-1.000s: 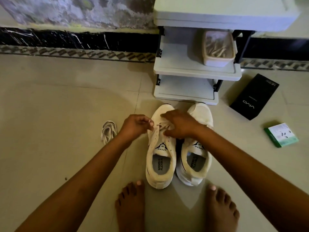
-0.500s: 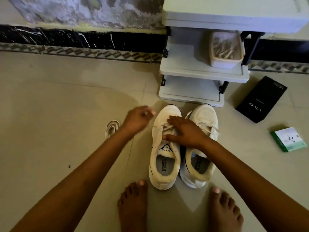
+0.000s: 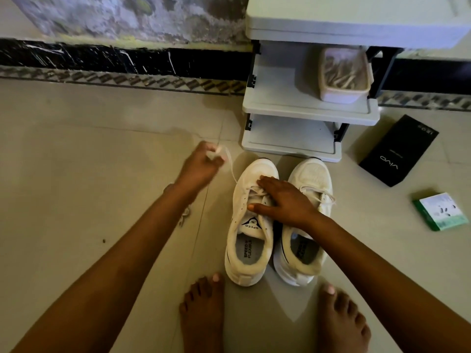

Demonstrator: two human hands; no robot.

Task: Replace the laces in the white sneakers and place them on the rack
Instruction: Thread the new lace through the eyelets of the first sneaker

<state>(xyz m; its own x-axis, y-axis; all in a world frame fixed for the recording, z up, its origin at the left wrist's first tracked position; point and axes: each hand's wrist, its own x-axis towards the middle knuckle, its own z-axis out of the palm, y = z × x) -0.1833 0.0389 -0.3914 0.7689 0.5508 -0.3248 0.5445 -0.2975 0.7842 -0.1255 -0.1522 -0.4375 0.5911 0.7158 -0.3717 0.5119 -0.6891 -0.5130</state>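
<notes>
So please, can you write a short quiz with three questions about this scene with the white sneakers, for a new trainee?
1. True or false: both sneakers already stand on the rack.
2. Which hand pulls the lace away from the left sneaker?
A. left hand
B. right hand
C. neither
3. Fill in: the black box lies on the ____.

Key
1. False: both stand on the floor in front of the rack.
2. A: the left hand pinches the lace; the right hand presses on the left sneaker.
3. Floor, right of the rack.
</notes>
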